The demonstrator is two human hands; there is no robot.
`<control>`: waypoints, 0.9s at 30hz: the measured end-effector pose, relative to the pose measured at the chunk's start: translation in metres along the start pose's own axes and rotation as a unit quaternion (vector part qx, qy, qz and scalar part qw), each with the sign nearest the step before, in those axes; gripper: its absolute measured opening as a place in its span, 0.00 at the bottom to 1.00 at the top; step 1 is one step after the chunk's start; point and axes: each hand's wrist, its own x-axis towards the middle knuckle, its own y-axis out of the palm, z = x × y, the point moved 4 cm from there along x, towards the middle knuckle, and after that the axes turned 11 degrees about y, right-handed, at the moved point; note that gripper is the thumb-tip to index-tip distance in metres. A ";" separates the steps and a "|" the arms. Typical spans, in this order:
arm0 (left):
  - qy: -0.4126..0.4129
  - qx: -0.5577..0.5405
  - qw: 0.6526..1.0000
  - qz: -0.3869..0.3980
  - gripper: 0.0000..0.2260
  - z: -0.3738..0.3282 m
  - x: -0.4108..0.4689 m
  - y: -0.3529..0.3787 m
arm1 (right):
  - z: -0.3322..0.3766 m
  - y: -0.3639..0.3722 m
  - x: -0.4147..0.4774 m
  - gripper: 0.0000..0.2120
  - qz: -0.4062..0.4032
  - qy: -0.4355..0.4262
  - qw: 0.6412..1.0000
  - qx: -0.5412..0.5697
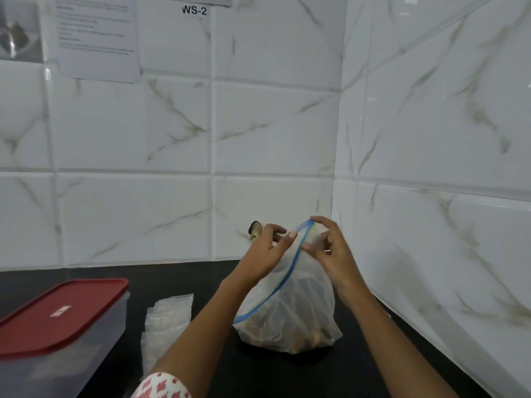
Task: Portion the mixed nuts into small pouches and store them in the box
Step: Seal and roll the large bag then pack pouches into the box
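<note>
White marble-veined wall tiles (129, 124) fill the far side and the right, meeting in a corner. Below them runs the black bench (186, 277). At the near left stands a clear storage box (57, 357), closed under its red lid (66, 311). The zip bag of mixed nuts (290, 320) sits right of centre, close to the corner, with its blue zip strip (284, 280) running up to the hands. A stack of small clear pouches (166, 320) lies between box and bag, its near end hidden by the left forearm. A printed sheet (94, 38) hangs far left. The left hand (267, 251) and right hand (333, 251) each have their fingers clamped on the bag's top edge. A dark chipped spot (255, 228) on the wall shows just behind the left hand.
</note>
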 end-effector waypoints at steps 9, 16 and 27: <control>-0.121 0.262 0.946 0.146 0.30 0.078 -0.059 -0.019 | 0.035 0.006 0.009 0.36 -0.115 -0.092 0.932 -0.330; -0.042 0.064 0.987 -0.140 0.26 0.068 -0.072 -0.032 | 0.027 0.091 -0.002 0.44 0.260 -0.220 0.613 -0.712; -0.200 -0.124 0.965 -0.114 0.38 0.102 -0.111 0.016 | 0.034 0.109 0.022 0.15 0.292 -0.088 0.790 -0.532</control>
